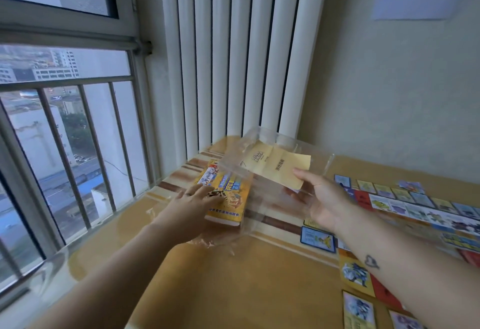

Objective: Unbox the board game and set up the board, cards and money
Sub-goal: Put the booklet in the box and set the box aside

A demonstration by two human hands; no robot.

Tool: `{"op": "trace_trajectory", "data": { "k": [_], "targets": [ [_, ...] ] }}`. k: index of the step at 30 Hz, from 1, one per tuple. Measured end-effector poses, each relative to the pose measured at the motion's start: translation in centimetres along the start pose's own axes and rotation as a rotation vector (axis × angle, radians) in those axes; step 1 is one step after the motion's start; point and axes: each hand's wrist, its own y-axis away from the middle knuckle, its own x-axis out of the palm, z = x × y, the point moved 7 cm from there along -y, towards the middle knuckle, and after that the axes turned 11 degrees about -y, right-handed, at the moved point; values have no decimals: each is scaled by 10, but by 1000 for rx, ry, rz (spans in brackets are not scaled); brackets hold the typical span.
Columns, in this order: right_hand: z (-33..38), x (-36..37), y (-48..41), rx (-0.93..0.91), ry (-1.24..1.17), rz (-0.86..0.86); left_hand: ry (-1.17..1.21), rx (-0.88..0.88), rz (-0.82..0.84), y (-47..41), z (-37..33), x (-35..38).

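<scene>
Ctr frame: L hand (192, 200) flat, fingers straight, resting on yellow printed cardboard game box (226, 211); some blur. Box lies on yellow-patterned tabletop (233, 289), ctr-left. R hand (322, 201), ctr-right, thumb pressed down against fingers, pinches clear plastic bag (262, 136) w/ pale yellow creased paper sheet (278, 165) inside, raised over box's far end. Colourful game board (415, 206) flat at right edge; blue-bordered card (318, 241) just beside it.

Left hand (193, 200) extended, fingers straight and spread; right hand (319, 198) pinches the yellow sheet (280, 165).
</scene>
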Motion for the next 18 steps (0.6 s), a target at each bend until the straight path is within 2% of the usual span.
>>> {"op": "trace_trajectory", "data": {
  "k": [3, 8, 13, 18],
  "targets": [
    [12, -1, 4, -20, 5, 21, 20, 15, -84, -5, 3, -5],
    [36, 0, 10, -7, 99, 131, 7, 1, -326, -13, 17, -40],
    [42, -9, 22, 41, 169, 174, 71, -27, -341, -26, 15, -68],
    [26, -27, 37, 136, 143, 187, 505, -210, -303, -22, 15, -68]
  ]
}}
